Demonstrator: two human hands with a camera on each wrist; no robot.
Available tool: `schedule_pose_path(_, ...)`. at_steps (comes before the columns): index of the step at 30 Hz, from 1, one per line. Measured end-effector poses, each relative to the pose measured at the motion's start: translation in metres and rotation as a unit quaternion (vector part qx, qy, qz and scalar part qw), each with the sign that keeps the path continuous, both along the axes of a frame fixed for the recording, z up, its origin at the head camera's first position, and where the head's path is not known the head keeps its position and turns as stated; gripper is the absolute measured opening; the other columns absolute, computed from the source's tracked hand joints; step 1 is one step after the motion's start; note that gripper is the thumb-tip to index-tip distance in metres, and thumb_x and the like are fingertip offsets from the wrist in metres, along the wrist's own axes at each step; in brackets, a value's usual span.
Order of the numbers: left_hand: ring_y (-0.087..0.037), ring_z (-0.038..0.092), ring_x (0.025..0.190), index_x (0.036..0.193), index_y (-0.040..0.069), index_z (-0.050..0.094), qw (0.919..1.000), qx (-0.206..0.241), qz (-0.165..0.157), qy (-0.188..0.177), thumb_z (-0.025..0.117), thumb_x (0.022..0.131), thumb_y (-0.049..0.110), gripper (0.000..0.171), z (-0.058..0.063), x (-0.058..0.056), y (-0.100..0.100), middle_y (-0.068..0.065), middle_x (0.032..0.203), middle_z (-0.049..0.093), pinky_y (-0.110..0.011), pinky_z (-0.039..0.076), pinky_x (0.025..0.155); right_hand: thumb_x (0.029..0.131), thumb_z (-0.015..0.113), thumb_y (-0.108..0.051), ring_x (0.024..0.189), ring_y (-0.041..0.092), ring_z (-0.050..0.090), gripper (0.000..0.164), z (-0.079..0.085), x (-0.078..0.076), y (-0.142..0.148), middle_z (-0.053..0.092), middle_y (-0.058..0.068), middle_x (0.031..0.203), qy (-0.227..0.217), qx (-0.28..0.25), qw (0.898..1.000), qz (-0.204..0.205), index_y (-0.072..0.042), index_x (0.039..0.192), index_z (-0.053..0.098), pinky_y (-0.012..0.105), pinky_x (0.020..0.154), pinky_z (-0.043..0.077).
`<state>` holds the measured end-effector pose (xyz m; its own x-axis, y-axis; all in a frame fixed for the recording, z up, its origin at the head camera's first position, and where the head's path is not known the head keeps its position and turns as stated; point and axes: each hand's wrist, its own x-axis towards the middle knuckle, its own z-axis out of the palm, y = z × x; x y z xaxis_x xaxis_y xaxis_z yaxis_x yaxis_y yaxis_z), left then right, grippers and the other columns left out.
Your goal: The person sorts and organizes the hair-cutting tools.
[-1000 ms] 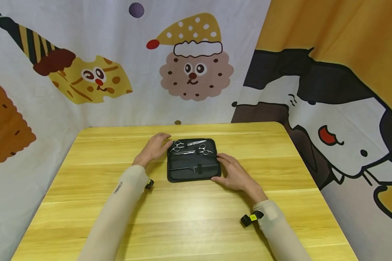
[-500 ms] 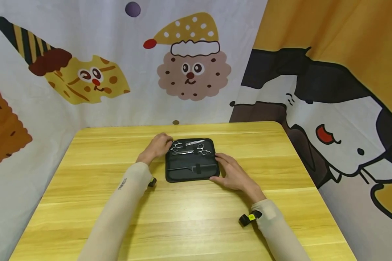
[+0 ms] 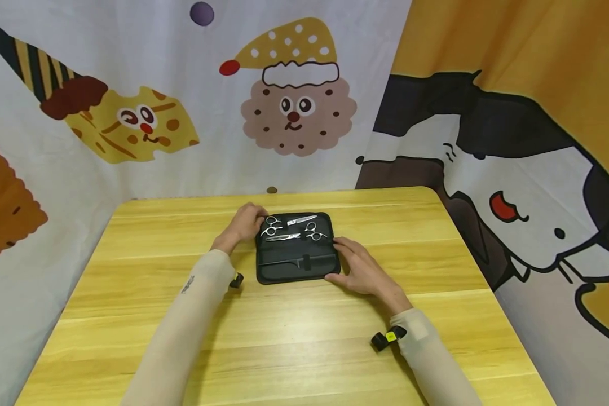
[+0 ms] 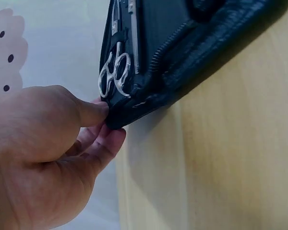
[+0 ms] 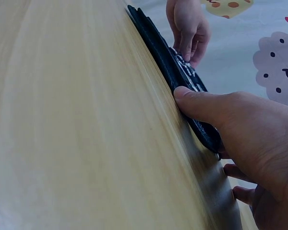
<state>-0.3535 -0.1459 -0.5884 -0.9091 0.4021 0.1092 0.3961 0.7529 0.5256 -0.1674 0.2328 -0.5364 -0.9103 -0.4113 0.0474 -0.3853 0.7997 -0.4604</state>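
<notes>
A black zip case (image 3: 284, 273) lies unfolded on the wooden table, seen in all views. Two pairs of silver hairdressing scissors lie in its far half: the upper scissors (image 3: 302, 220) with finger loops at left, the lower scissors (image 3: 283, 237) with loops at right. A dark comb (image 3: 281, 263) sits in the near half. My left hand (image 3: 245, 221) pinches the far left corner of the case between thumb and fingers, clearest in the left wrist view. With spread, relaxed fingers, my right hand (image 3: 362, 270) touches the right edge, its thumb at the near right corner.
Light wood tabletop (image 3: 284, 349) extends around the case on every side. Behind its far edge hangs a white cartoon-printed curtain (image 3: 223, 169), with an orange and white printed cloth (image 3: 517, 129) at right.
My left hand has moved slightly right and its fingers have closed on the far left corner of the case. My right hand has stayed at the right edge.
</notes>
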Motion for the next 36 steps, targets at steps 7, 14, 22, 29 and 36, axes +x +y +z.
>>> schedule_pose_path(7,-0.031,0.074,0.117,0.125,0.009,0.080,0.9998,0.016,0.009,-0.010,0.069,0.108,0.008,0.020,0.000,-0.007,-0.007,-0.013,0.123,0.079,-0.053,0.062,0.109,0.094,0.090,-0.054,0.168,0.044,0.041,0.095,0.002,-0.001,0.000,0.043,0.017,0.180,-0.002,-0.003,1.000,-0.003,0.002,0.163,0.056,0.061,0.139,0.036)
schedule_pose_path(14,-0.026,0.073,0.113,0.125,0.013,0.079,0.9998,0.011,0.013,-0.006,0.069,0.110,0.009,0.018,0.009,0.001,-0.007,-0.009,0.122,0.078,-0.048,0.062,0.106,0.093,0.091,-0.054,0.167,0.044,0.042,0.095,0.002,-0.001,0.000,0.045,0.018,0.179,0.003,-0.002,1.000,0.002,0.002,0.163,0.056,0.060,0.139,0.037)
schedule_pose_path(22,-0.022,0.072,0.109,0.122,0.016,0.078,0.9995,0.028,-0.004,0.014,0.071,0.110,0.011,0.015,0.020,0.018,-0.011,-0.005,0.118,0.076,-0.043,0.063,0.100,0.094,0.091,-0.052,0.166,0.044,0.044,0.094,0.002,-0.001,0.000,0.047,0.020,0.178,0.007,-0.004,1.000,0.004,0.003,0.162,0.057,0.059,0.139,0.038)
schedule_pose_path(29,-0.029,0.075,0.108,0.122,0.004,0.077,0.9955,0.087,-0.036,0.014,0.067,0.113,0.008,0.015,0.082,0.075,-0.002,-0.015,0.117,0.077,-0.045,0.065,0.101,0.094,0.091,-0.052,0.165,0.044,0.045,0.095,0.001,0.000,0.000,0.048,0.020,0.177,0.015,-0.005,1.000,0.008,0.003,0.162,0.056,0.060,0.137,0.040)
schedule_pose_path(36,-0.038,0.076,0.109,0.123,-0.005,0.075,0.9980,0.061,-0.010,0.006,0.064,0.111,-0.003,0.016,0.124,0.119,0.013,-0.023,0.120,0.076,-0.053,0.067,0.100,0.094,0.090,-0.053,0.165,0.044,0.045,0.095,0.002,0.000,0.001,0.047,0.019,0.177,0.014,-0.006,1.000,0.011,0.003,0.163,0.055,0.060,0.137,0.040)
